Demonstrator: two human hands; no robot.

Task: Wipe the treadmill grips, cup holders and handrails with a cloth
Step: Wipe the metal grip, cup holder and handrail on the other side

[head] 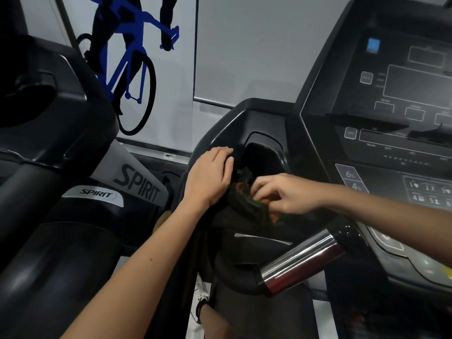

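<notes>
A dark green cloth point(247, 204) with orange patches lies bunched on the treadmill's left console wing, just in front of the black cup holder point(263, 155). My left hand point(210, 177) lies over the cloth's left part, fingers curled at the cup holder's rim. My right hand point(281, 194) pinches the cloth from the right with bent fingers. Below them a chrome grip point(300, 260) joins a black handrail point(234, 275).
The control console point(396, 113) with number keys rises at the right. A second Spirit treadmill point(56, 133) stands at the left, close by. A wall with a blue cyclist graphic point(132, 57) is behind. White shoes show on the floor gap below.
</notes>
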